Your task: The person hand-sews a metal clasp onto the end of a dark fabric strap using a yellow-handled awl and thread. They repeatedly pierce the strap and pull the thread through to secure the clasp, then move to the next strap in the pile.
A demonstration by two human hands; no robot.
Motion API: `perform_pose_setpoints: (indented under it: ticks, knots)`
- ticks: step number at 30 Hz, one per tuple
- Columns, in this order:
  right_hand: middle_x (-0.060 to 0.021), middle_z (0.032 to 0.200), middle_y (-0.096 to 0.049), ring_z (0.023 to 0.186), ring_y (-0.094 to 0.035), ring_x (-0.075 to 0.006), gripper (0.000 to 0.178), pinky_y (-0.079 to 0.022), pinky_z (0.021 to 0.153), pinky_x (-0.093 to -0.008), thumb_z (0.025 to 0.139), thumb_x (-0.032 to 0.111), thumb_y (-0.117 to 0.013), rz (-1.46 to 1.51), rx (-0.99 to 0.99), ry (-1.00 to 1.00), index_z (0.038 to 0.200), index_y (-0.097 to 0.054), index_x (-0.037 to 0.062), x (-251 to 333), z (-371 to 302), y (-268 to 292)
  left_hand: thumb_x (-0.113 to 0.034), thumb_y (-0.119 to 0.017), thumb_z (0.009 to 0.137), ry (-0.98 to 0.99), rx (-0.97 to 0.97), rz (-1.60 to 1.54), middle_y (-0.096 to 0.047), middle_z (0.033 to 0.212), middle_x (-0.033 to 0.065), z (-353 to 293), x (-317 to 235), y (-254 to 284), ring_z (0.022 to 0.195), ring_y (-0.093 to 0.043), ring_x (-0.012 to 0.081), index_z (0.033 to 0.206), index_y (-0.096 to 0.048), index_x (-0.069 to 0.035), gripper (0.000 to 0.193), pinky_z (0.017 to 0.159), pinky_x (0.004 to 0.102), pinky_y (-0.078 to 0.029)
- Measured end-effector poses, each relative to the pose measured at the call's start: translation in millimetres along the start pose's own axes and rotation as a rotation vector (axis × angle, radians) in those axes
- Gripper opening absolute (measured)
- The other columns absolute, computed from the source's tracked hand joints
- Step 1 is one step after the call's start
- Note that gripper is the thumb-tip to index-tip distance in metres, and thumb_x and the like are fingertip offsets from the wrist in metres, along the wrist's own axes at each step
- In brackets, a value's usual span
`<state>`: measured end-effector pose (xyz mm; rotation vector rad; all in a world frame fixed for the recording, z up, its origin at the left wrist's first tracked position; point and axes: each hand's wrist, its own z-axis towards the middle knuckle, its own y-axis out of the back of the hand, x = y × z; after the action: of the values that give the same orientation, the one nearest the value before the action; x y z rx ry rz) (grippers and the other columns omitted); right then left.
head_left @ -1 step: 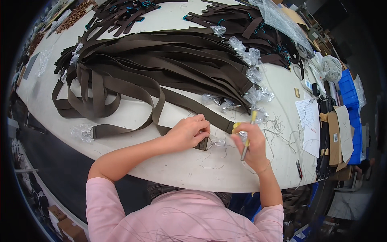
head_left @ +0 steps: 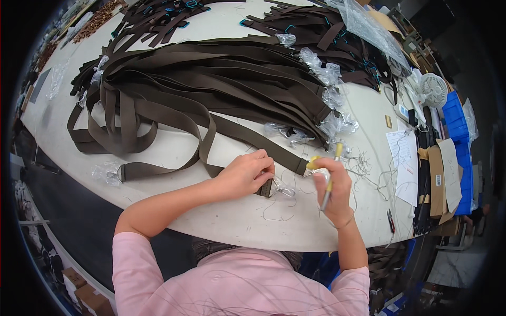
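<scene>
My left hand (head_left: 246,173) pinches the end of a dark olive-brown webbing strap (head_left: 267,188) near the table's front. From that end a shiny metal hook (head_left: 285,190) sticks out, with loose threads around it. My right hand (head_left: 335,190), apart from the hook, is closed round a slim yellow-and-grey pen-like tool (head_left: 328,189), held steeply tilted. Something yellow (head_left: 313,163) shows at its fingertips, too small to name. Just beyond lies another strap end (head_left: 301,165). Several more straps (head_left: 211,79) are heaped behind, their ends wrapped in clear plastic (head_left: 331,99).
Darker straps with blue buckles (head_left: 337,31) lie at the back. To the right are a small white fan (head_left: 434,89), papers (head_left: 403,158), a cardboard box (head_left: 437,179), blue bins (head_left: 457,121) and red-handled snips (head_left: 391,221). Loose threads (head_left: 358,166) litter the table (head_left: 237,224).
My right hand has shifted slightly right with the tool. The metal hook by my left hand shows more plainly, with less clear plastic over it. My left hand has stayed put.
</scene>
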<state>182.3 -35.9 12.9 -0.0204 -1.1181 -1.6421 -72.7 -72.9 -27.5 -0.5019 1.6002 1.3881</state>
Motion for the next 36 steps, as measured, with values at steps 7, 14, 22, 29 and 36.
perform_pose_setpoints:
  ticks: [7, 14, 22, 29, 36]
  knots:
    - [-0.0073, 0.084, -0.061, 0.072, -0.066, -0.0155, 0.069, -0.046, 0.061, -0.0258, 0.113, 0.049, -0.029, 0.668, -0.190, -0.406, 0.091, -0.069, -0.0017, 13.1, -7.4, -36.3, -0.010, -0.068, 0.096, 0.065, -0.056, -0.181, -0.063, 0.092, 0.0123, -4.2, 5.6, 2.2, 0.077, -0.068, 0.0221, 0.095, -0.065, 0.001, 0.012, 0.069, 0.0338, -0.055]
    - [-0.0048, 0.069, -0.065, 0.052, -0.061, -0.0089, 0.060, -0.038, 0.047, -0.0208, 0.114, 0.040, -0.037, 0.721, -0.069, -0.827, 0.078, -0.065, 0.0021, 2.2, -15.5, -55.3, -0.011, -0.068, 0.098, 0.112, -0.034, -0.224, -0.063, 0.092, 0.0095, -2.7, 9.7, 3.9, 0.074, -0.068, 0.0153, 0.095, -0.067, 0.003, 0.014, 0.066, 0.0282, -0.055]
    - [-0.0054, 0.074, -0.068, 0.055, -0.058, -0.0072, 0.054, -0.041, 0.048, -0.0211, 0.113, 0.039, -0.044, 0.679, -0.023, -0.827, 0.082, -0.067, 0.0007, 7.5, -12.7, -58.4, -0.013, -0.069, 0.097, 0.150, -0.046, -0.246, -0.063, 0.091, 0.0087, -1.3, 10.4, 2.9, 0.074, -0.068, 0.0144, 0.092, -0.066, 0.003, 0.017, 0.067, 0.0276, -0.056]
    - [-0.0054, 0.076, -0.069, 0.055, -0.057, -0.0078, 0.054, -0.043, 0.049, -0.0215, 0.112, 0.039, -0.045, 0.636, -0.005, -0.838, 0.082, -0.067, 0.0006, 8.1, -12.5, -58.3, -0.014, -0.069, 0.095, 0.167, -0.054, -0.255, -0.065, 0.091, 0.0122, -1.8, 8.2, 2.9, 0.076, -0.070, 0.0202, 0.091, -0.067, 0.002, 0.017, 0.069, 0.0322, -0.056]
    - [-0.0053, 0.075, -0.069, 0.054, -0.057, -0.0079, 0.055, -0.042, 0.049, -0.0210, 0.113, 0.039, -0.044, 0.619, -0.010, -0.830, 0.082, -0.067, 0.0008, 9.1, -11.8, -59.0, -0.013, -0.068, 0.094, 0.152, -0.067, -0.235, -0.067, 0.091, 0.0151, -2.2, 7.7, 2.6, 0.078, -0.071, 0.0246, 0.090, -0.066, 0.002, 0.016, 0.068, 0.0358, -0.057]
